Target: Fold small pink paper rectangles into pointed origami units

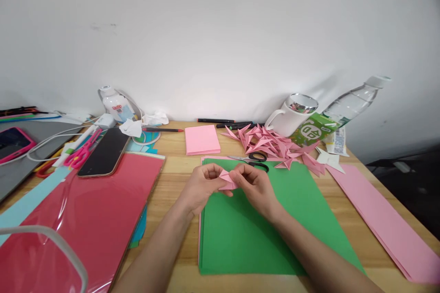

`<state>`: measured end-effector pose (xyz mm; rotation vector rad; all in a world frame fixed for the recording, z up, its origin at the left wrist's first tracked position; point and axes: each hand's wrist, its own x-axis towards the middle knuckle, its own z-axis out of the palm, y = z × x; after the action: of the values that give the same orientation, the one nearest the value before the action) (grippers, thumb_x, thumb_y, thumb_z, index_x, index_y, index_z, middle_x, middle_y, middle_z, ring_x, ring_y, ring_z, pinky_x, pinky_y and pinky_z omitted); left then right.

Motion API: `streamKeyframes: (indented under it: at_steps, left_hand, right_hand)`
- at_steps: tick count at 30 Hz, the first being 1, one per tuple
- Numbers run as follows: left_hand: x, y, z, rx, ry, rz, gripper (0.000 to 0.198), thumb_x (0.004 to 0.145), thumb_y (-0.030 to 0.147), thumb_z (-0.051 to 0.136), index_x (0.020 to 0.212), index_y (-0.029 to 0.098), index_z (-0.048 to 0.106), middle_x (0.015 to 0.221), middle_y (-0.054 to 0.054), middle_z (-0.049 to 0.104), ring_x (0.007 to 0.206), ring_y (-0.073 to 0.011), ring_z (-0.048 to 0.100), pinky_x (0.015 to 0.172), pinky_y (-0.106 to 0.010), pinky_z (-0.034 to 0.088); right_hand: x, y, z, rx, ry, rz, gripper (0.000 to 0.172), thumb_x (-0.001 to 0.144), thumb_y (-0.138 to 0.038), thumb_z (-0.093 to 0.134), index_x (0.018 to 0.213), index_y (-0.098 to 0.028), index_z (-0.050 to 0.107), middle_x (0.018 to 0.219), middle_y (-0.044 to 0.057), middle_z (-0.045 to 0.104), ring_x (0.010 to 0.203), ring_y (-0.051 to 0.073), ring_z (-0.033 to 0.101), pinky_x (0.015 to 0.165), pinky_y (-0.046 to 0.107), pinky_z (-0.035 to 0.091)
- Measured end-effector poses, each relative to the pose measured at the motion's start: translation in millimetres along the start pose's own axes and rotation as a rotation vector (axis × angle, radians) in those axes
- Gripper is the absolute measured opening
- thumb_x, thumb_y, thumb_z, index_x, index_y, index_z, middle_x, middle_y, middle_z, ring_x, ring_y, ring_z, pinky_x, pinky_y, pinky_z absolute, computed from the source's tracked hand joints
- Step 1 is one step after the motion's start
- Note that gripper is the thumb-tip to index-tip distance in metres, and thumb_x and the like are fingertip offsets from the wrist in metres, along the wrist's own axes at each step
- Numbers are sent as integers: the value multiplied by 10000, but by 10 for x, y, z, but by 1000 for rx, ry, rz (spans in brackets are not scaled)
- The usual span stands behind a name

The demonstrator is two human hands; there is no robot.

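Observation:
Between my two hands is a small piece of folded pink paper (pixel 227 182), held above the green paper sheets (pixel 275 233). My left hand (pixel 205 185) grips its left side between thumb and fingers. On the right side, my right hand (pixel 253 186) pinches the paper's upper edge with thumb and forefinger. Black-handled scissors (pixel 256 161) lie just beyond, at the far edge of the green sheets. Behind them is a heap of folded pink paper pieces (pixel 266 141). A stack of square pink paper (pixel 202 139) sits to the far left of my hands.
At left lie a red paper pack (pixel 92 219), a phone (pixel 105 153) and pink scissors (pixel 82 151). A white bottle (pixel 117 104), a white mug (pixel 290 116), a green box (pixel 313 129) and a tilted clear bottle (pixel 354 100) stand near the wall. Long pink strips (pixel 388 224) lie at right.

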<state>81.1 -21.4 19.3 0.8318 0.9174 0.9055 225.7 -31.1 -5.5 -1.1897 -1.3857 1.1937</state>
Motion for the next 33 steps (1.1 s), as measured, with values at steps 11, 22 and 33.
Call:
streamKeyframes:
  at_steps: [11, 22, 33]
  left_hand:
    - [29, -10, -25, -58, 91, 36, 224, 563, 225, 777, 646, 106, 605, 637, -15, 636, 590, -116, 593, 597, -258, 513]
    - [36, 0, -67, -136, -67, -9, 319, 660, 381, 734, 766, 86, 680, 761, -91, 690, 707, -186, 643, 622, -300, 533]
    - [46, -59, -74, -262, -34, -120, 312, 479, 238, 854, 652, 72, 655, 635, -55, 672, 598, -149, 643, 601, -247, 513]
  right_hand:
    - [8, 8, 64, 222, -6, -21, 269, 704, -371, 703, 815, -180, 550, 787, 12, 552, 702, 130, 549, 627, 255, 487]
    - [56, -13, -13, 248, 45, 31, 244, 693, -356, 703, 818, -167, 612, 734, 6, 589, 603, 110, 521, 539, 233, 442]
    - [43, -59, 8, 252, 30, 66, 247, 603, -339, 765, 641, -150, 611, 581, -23, 569, 499, 92, 496, 487, 225, 424]
